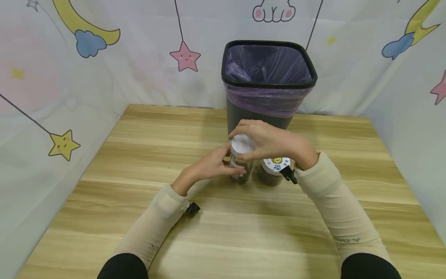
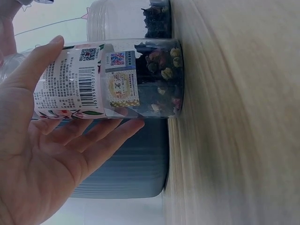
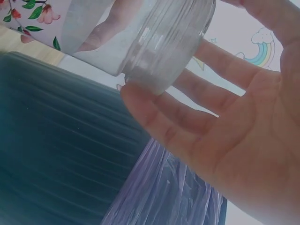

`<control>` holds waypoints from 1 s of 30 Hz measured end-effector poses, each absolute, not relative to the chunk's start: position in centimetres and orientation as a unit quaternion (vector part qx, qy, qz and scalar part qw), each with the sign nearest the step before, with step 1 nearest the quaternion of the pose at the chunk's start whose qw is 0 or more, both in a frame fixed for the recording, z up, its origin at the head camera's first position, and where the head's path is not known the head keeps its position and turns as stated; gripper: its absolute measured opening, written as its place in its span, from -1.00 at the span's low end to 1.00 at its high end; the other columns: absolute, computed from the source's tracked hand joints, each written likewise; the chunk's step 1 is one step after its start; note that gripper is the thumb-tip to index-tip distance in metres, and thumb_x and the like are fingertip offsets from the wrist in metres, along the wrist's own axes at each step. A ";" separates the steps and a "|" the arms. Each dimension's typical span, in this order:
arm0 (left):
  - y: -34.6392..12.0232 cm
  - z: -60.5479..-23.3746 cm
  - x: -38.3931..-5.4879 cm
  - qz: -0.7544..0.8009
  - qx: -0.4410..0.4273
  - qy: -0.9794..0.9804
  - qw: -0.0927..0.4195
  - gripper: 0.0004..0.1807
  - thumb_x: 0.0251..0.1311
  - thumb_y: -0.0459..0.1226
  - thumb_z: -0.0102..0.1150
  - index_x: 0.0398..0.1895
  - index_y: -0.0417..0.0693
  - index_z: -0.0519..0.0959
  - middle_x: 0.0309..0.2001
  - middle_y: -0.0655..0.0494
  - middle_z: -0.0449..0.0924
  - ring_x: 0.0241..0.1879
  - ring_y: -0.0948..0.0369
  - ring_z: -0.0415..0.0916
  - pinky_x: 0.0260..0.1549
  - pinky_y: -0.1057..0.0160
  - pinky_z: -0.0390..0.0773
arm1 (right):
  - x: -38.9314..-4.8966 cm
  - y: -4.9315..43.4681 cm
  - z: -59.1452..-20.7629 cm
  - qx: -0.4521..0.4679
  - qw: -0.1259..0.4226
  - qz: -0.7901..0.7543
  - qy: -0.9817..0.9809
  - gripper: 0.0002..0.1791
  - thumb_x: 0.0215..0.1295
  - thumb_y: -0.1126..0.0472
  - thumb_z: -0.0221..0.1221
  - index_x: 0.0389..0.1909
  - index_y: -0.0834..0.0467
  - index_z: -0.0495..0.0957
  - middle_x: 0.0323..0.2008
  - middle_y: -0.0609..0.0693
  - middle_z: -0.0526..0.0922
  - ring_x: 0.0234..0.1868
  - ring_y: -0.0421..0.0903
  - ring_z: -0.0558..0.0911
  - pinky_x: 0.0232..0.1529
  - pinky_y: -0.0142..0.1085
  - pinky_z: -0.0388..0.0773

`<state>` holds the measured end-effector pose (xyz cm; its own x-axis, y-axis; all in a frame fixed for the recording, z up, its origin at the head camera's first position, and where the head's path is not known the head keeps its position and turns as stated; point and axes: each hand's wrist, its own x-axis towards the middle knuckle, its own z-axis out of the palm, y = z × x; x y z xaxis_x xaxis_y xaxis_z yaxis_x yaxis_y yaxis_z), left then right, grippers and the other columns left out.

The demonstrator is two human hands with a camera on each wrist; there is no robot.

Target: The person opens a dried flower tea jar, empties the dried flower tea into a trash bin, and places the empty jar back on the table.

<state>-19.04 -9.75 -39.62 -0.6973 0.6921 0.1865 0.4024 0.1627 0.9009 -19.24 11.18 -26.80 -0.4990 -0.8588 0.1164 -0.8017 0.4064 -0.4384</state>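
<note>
A clear jar [image 1: 243,145] with a white top stands upright on the table between both hands. Its floral label and dried flower buds inside show in the left wrist view, where the jar [image 2: 117,89] appears sideways. My left hand [image 1: 215,162] grips its side, thumb on one side and fingers on the other. From above, my right hand [image 1: 271,140] holds the jar around its top; the right wrist view shows fingertips against the ridged neck [image 3: 164,47]. Close by on the right is a second clear jar [image 1: 271,176] with dark contents and a printed round lid [image 1: 276,164].
Behind the jars stands a dark grey bin [image 1: 258,112] lined with a purple bag [image 1: 268,97]. A wooden-patterned table [image 1: 237,236] lies underneath. White cloth walls [image 1: 150,50] with cartoon prints close off the back and sides.
</note>
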 end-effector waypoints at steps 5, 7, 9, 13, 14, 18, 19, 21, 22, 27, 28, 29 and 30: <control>-9.7 -38.8 -18.3 0.542 0.358 0.746 0.149 -0.18 0.17 -0.38 0.40 0.43 -0.13 0.15 0.16 -0.03 0.45 0.10 0.07 0.51 0.01 0.02 0.60 | -19.2 11.1 -26.8 -0.514 0.067 -0.235 0.822 -0.50 0.08 0.24 0.39 0.09 0.23 0.59 -0.05 0.03 0.55 -0.11 -0.04 0.55 -0.15 -0.17 0.57; -9.6 -38.2 -17.9 0.539 0.356 0.748 0.152 -0.22 0.18 -0.40 0.39 0.40 -0.18 0.17 0.14 -0.05 0.46 0.09 0.05 0.51 0.01 0.01 0.60 | -19.2 11.2 -26.8 -0.522 0.062 -0.236 0.818 -0.48 0.03 0.26 0.40 0.09 0.23 0.59 -0.04 0.03 0.55 -0.10 -0.04 0.54 -0.16 -0.17 0.56; -9.6 -37.5 -17.6 0.537 0.353 0.750 0.155 -0.24 0.19 -0.40 0.38 0.39 -0.20 0.18 0.12 -0.05 0.48 0.10 0.03 0.52 0.02 0.02 0.59 | -19.3 11.3 -26.8 -0.529 0.052 -0.239 0.813 -0.48 0.00 0.28 0.39 0.07 0.23 0.60 -0.02 0.02 0.54 -0.09 -0.04 0.53 -0.16 -0.18 0.55; -9.7 -37.4 -17.6 0.534 0.351 0.754 0.151 -0.22 0.19 -0.38 0.39 0.40 -0.19 0.17 0.12 -0.06 0.49 0.12 -0.06 0.51 0.03 0.00 0.58 | -19.3 11.8 -26.5 -0.537 0.033 -0.249 0.806 -0.49 0.01 0.28 0.39 0.07 0.20 0.60 0.01 -0.01 0.54 -0.05 -0.06 0.52 -0.14 -0.18 0.54; -9.7 -37.6 -17.8 0.534 0.350 0.755 0.149 -0.21 0.19 -0.37 0.39 0.41 -0.16 0.17 0.13 -0.05 0.49 0.13 -0.06 0.51 0.04 -0.01 0.58 | -19.3 11.9 -26.4 -0.537 0.029 -0.251 0.805 -0.50 0.03 0.27 0.39 0.07 0.19 0.59 0.01 -0.01 0.54 -0.05 -0.06 0.52 -0.14 -0.19 0.54; -9.9 -39.0 -18.6 0.538 0.346 0.754 0.149 -0.14 0.17 -0.31 0.42 0.46 -0.03 0.14 0.17 0.01 0.49 0.16 0.00 0.50 0.04 0.00 0.58 | -19.2 12.5 -26.2 -0.530 0.020 -0.256 0.809 -0.50 0.07 0.26 0.39 0.10 0.17 0.59 0.02 -0.01 0.54 -0.06 -0.08 0.52 -0.18 -0.19 0.54; -9.9 -39.2 -18.7 0.539 0.346 0.753 0.150 -0.15 0.17 -0.29 0.43 0.46 0.00 0.15 0.16 0.03 0.49 0.16 0.04 0.50 0.03 0.02 0.58 | -19.2 12.7 -26.1 -0.527 0.017 -0.256 0.810 -0.49 0.07 0.26 0.39 0.10 0.18 0.59 0.02 0.00 0.54 -0.08 -0.08 0.52 -0.19 -0.20 0.54; -10.0 -39.4 -18.9 0.542 0.345 0.751 0.151 -0.14 0.16 -0.27 0.44 0.45 0.03 0.15 0.16 0.05 0.50 0.15 0.09 0.50 0.03 0.04 0.59 | -19.2 12.9 -26.0 -0.521 0.017 -0.258 0.813 -0.48 0.06 0.28 0.39 0.11 0.20 0.59 0.02 0.01 0.54 -0.08 -0.08 0.52 -0.21 -0.19 0.53; -10.0 -39.5 -18.9 0.543 0.345 0.751 0.151 -0.14 0.16 -0.26 0.44 0.45 0.04 0.15 0.16 0.06 0.50 0.14 0.12 0.50 0.03 0.04 0.59 | -19.2 13.1 -26.0 -0.518 0.016 -0.258 0.815 -0.47 0.05 0.28 0.39 0.12 0.21 0.59 0.02 0.01 0.54 -0.08 -0.08 0.52 -0.21 -0.19 0.52; -9.8 -39.6 -19.0 0.536 0.346 0.756 0.147 -0.14 0.15 -0.21 0.46 0.45 0.04 0.17 0.17 0.06 0.50 0.13 0.14 0.51 0.02 0.08 0.60 | -19.1 14.2 -26.1 -0.502 0.013 -0.258 0.826 -0.45 0.03 0.29 0.41 0.13 0.24 0.59 0.01 0.02 0.55 -0.04 -0.07 0.52 -0.16 -0.17 0.51; -9.8 -39.6 -19.0 0.534 0.346 0.758 0.143 -0.14 0.15 -0.21 0.46 0.45 0.04 0.18 0.16 0.06 0.50 0.12 0.14 0.52 0.02 0.08 0.60 | -19.1 14.5 -26.2 -0.497 0.012 -0.257 0.829 -0.45 0.04 0.30 0.40 0.13 0.24 0.58 0.01 0.02 0.55 -0.04 -0.07 0.52 -0.16 -0.17 0.51; -9.7 -39.6 -19.0 0.532 0.346 0.760 0.140 -0.15 0.14 -0.20 0.46 0.44 0.04 0.19 0.15 0.06 0.51 0.11 0.14 0.53 0.01 0.08 0.60 | -19.1 14.8 -26.2 -0.492 0.013 -0.258 0.831 -0.45 0.04 0.30 0.40 0.13 0.24 0.58 0.01 0.03 0.55 -0.05 -0.07 0.52 -0.17 -0.17 0.52; -9.7 -39.6 -19.0 0.530 0.346 0.762 0.136 -0.16 0.14 -0.19 0.47 0.42 0.04 0.20 0.13 0.06 0.52 0.09 0.13 0.53 0.00 0.09 0.61 | -19.1 15.2 -26.3 -0.486 0.014 -0.258 0.835 -0.45 0.04 0.31 0.39 0.14 0.23 0.58 0.01 0.03 0.56 -0.05 -0.07 0.53 -0.19 -0.17 0.52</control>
<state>-18.99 -9.70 -39.59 -0.7238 0.6716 0.1583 0.3827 0.1999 0.9020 -19.10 15.15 -26.30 -0.5277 -0.8185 0.2269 -0.8037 0.3947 -0.4452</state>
